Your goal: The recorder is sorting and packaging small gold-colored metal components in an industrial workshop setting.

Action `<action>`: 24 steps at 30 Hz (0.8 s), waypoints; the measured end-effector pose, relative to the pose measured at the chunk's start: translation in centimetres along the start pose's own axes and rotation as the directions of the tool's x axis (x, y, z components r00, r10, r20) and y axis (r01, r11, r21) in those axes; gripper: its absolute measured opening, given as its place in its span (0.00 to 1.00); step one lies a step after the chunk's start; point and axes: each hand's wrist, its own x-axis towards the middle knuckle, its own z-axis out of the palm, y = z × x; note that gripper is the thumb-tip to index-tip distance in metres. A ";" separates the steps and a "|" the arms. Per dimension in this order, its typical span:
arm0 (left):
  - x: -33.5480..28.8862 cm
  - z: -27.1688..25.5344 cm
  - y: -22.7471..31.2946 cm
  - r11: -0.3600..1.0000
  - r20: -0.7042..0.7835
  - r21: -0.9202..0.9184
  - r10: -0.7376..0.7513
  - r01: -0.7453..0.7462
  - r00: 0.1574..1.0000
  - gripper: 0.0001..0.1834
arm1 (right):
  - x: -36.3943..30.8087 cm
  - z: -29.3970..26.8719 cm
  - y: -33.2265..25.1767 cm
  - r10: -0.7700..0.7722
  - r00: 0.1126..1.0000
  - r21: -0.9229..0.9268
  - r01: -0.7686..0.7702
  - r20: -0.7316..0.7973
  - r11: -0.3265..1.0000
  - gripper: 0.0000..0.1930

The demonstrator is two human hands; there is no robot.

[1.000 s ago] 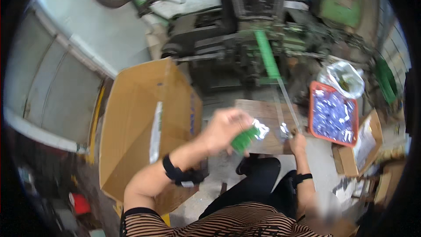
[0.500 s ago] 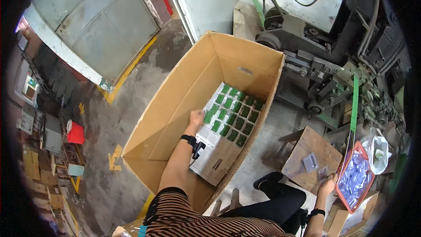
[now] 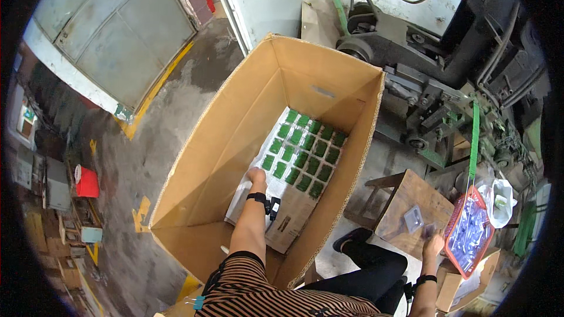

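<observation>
My left hand [image 3: 256,174] reaches into a large open cardboard box [image 3: 217,123]. Its fingers are curled in at the left edge of the cardboard sheet, and whatever they hold is hidden. Beside it, rows of small green packs [image 3: 287,152] lie on the flat printed sheet [image 3: 292,214] at the box bottom. My right hand [image 3: 433,244] is closed by the wooden stool's edge, between a clear plastic tray [image 3: 413,218] and a red basket [image 3: 451,240] of clear bluish plastic pieces. What its fingers hold cannot be made out.
A dark machine [image 3: 423,100] with a green strap [image 3: 474,141] stands beyond the box to the right. The wooden stool [image 3: 390,223] stands near my leg. A white plastic bag [image 3: 501,202] hangs by the basket. Far left, a red bucket [image 3: 86,181] stands near shelving.
My left hand has moved down and left along the green packs, uncovering the near end of their left row. My right hand has shifted slightly left, away from the basket. The view has tilted somewhat.
</observation>
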 end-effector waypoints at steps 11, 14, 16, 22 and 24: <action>-2.4 0.0 20.9 0.820 0.683 -0.422 0.007 0.387 0.731 0.04 | 0.7 -6.7 2.0 0.039 0.994 0.089 -0.048 0.107 0.995 0.07; -14.2 -5.7 40.5 0.821 0.720 -0.560 0.419 0.107 0.554 0.07 | 2.6 -10.1 5.4 0.264 0.941 0.381 -0.169 -0.213 0.909 0.07; -21.2 -11.7 49.8 0.767 0.700 -0.639 0.612 -0.058 0.368 0.16 | 5.9 -12.9 7.9 0.415 0.873 0.765 -0.079 -0.256 0.639 0.08; -44.1 -11.4 57.1 0.747 0.752 -0.651 0.610 -0.135 -0.247 0.24 | 8.7 -29.5 1.6 -0.065 0.998 0.999 -0.009 0.012 0.044 0.04; -48.6 -8.7 53.7 0.864 0.825 -0.504 0.485 0.011 -0.289 0.23 | 8.8 -29.7 -1.3 -0.262 0.964 0.999 -0.035 0.035 0.004 0.06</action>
